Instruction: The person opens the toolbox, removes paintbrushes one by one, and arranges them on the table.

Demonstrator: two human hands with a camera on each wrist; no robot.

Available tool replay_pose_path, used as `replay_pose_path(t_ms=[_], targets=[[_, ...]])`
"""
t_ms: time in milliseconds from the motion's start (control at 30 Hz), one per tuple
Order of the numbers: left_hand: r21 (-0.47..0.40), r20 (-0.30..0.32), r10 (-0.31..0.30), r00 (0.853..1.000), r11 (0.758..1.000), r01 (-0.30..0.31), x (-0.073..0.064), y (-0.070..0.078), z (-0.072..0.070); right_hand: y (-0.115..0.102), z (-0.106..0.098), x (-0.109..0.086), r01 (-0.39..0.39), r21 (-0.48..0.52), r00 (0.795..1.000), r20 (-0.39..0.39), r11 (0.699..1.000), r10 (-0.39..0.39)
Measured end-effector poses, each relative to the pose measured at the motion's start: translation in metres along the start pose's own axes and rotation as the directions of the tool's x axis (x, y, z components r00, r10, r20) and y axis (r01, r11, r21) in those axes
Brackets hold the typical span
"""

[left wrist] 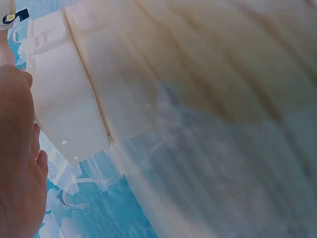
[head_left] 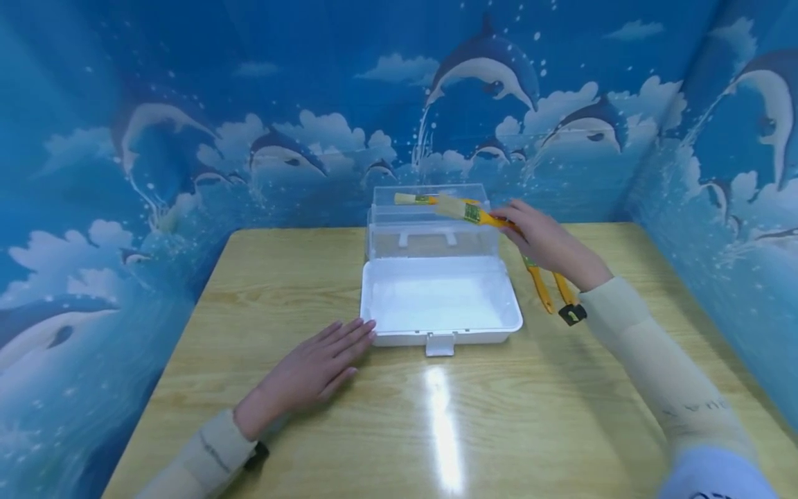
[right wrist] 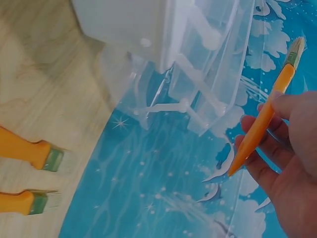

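Observation:
A white plastic box (head_left: 442,298) stands on the table with its clear lid and trays (head_left: 430,222) folded up behind it. My left hand (head_left: 312,364) lies flat, fingers straight, with the fingertips touching the box's front left corner. Above the tray's right end, my right hand (head_left: 539,235) holds a paintbrush (head_left: 464,209) by its orange handle, bristles to the left; the right wrist view shows this brush (right wrist: 265,116) between thumb and fingers. Another paintbrush (head_left: 414,199) appears at the upper clear tray, partly hidden by the held one.
Two more orange-handled paintbrushes lie on the table (head_left: 268,277) right of the box: one brush (head_left: 541,290) and another brush (head_left: 564,287), partly covered by the right arm. A dolphin-printed blue backdrop (head_left: 312,138) encloses the back and sides.

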State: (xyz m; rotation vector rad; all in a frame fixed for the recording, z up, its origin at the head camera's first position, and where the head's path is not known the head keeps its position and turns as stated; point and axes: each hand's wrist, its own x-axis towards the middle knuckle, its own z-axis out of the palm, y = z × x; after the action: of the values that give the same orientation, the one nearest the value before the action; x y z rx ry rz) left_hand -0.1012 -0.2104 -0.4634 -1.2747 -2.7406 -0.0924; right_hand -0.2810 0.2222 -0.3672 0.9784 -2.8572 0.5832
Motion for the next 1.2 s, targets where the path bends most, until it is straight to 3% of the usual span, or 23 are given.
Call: replay_pose_path(t_ms=[633, 1200], targets=[[0.003, 0.009, -0.011, 1.0, 1.0, 0.011, 0.0, 0.003, -0.002, 0.021, 0.004, -0.03, -0.07, 0.031, 0.995, -0.067, 0.997, 0.072], [0.007, -0.003, -0.006, 1.0, 1.0, 0.006, -0.002, 0.001, 0.001, 0.032, 0.012, -0.042, -0.159, 0.049, 0.986, -0.032, 0.986, 0.161]])
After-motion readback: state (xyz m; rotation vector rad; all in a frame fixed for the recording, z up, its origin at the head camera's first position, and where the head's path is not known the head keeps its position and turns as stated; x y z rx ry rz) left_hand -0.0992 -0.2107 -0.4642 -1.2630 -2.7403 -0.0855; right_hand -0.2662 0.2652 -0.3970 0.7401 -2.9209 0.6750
